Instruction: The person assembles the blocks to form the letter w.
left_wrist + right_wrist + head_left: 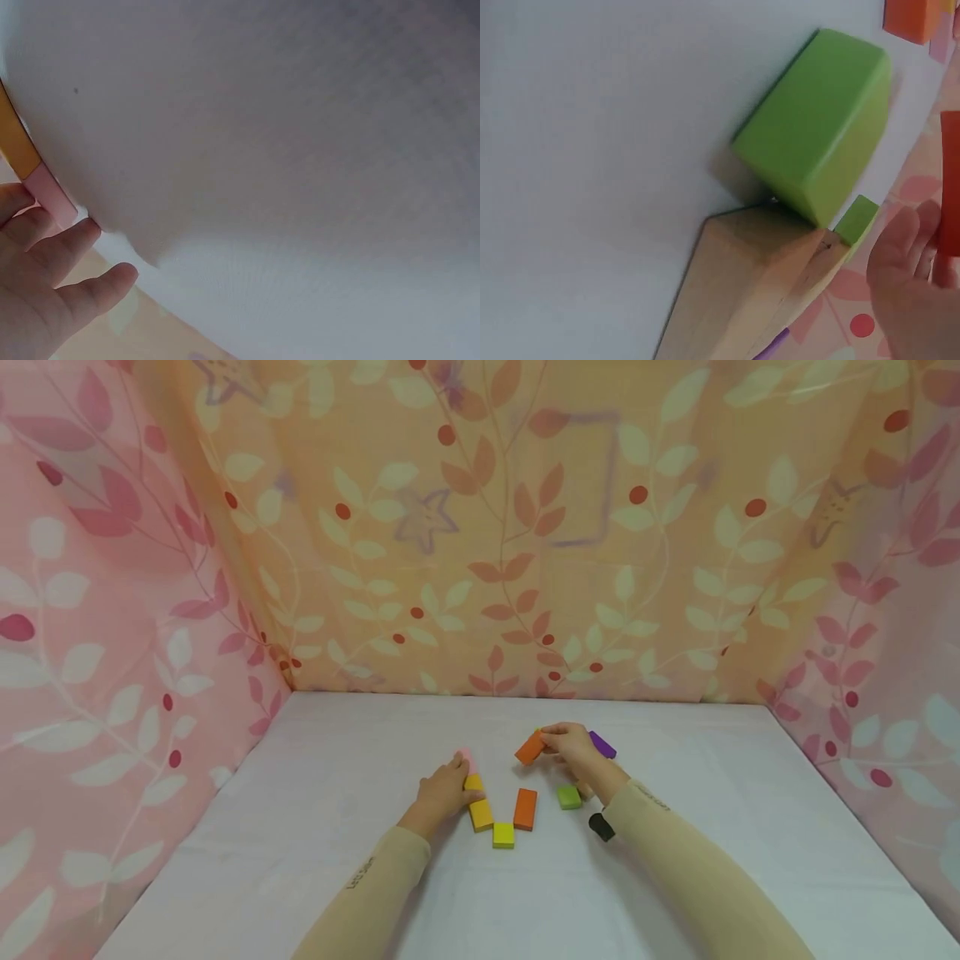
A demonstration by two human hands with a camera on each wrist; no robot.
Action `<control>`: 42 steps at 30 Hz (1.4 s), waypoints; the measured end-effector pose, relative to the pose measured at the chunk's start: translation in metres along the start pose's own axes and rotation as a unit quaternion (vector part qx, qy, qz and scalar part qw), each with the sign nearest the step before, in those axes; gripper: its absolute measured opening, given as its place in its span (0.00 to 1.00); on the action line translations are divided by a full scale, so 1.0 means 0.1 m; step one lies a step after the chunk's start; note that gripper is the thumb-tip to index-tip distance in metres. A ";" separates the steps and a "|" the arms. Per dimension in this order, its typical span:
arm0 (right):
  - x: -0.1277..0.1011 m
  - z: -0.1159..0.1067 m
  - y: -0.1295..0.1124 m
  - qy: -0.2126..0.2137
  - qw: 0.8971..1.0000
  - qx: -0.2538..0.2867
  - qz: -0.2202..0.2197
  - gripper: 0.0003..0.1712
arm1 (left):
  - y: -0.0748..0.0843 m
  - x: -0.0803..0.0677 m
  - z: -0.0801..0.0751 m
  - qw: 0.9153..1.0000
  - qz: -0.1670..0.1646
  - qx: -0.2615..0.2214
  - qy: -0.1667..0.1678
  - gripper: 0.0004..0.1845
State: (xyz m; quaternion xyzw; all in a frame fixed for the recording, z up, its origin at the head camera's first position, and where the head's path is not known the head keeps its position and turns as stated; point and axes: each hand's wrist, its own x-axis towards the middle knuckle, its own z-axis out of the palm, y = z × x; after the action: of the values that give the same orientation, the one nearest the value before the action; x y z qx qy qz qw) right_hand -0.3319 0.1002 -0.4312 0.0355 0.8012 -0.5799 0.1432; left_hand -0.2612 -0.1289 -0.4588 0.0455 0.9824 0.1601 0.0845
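My left hand (448, 783) lies on the white table with fairly straight fingers (69, 249) touching the end of a pink block (467, 758) (51, 196). That block heads a row with two yellow-orange blocks (478, 806) (16, 142). A yellow cube (503, 835) and an orange block (525, 808) lie just right of the row. My right hand (555, 741) pinches another orange block (530, 747) (951, 187) and holds it slightly above the table. Beneath that wrist sit a green cube (569, 797) (817, 150) and a plain wooden block (757, 300).
A purple block (602, 744) lies just right of my right hand. The white table (315, 860) is walled on three sides by floral cloth (480, 543). Bare surface stretches to the left, right and front of the blocks.
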 end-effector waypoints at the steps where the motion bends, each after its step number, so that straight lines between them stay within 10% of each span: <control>1: 0.01 0.00 0.01 -0.005 1.000 -0.008 -0.003 0.18 | 0.01 0.00 0.00 1.000 0.001 -0.001 0.000 0.39; 16: 0.16 -0.01 0.18 -0.072 0.960 -0.260 -0.069 0.21 | 0.07 -0.02 0.04 1.000 0.009 0.003 0.004 0.40; 42: 0.25 0.09 0.11 -0.109 0.936 -0.332 -0.052 0.18 | 0.00 0.01 -0.02 1.000 0.006 0.022 -0.002 0.41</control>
State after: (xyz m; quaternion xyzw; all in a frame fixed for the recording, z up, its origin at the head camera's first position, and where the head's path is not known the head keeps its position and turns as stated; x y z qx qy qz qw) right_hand -0.3514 0.0928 -0.4506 -0.1188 0.9284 -0.2880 0.2028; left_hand -0.2627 -0.1291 -0.4569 0.0537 0.9852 0.1394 0.0847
